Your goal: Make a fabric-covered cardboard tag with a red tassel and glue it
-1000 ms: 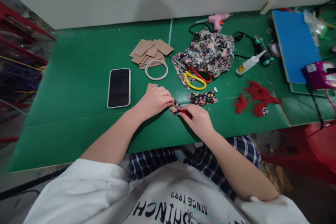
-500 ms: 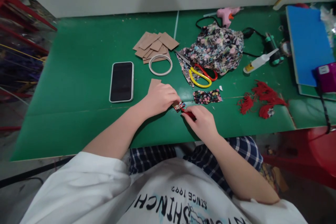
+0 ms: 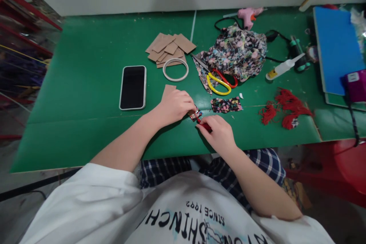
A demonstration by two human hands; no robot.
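Near the table [image 3: 85, 129] front edge: left hand [image 3: 175, 105] pinching fabric-covered piece [image 3: 195, 114] flat; right hand [image 3: 219, 133] pinching red tassel [image 3: 203, 125], best drawn snug.

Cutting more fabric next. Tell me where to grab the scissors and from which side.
Take the scissors by the yellow and red loops, which lie bare and point toward the near table edge. Come from the near side. The blades run up and left, away from you, partly against the floral fabric pile, so that end is a poor hold.
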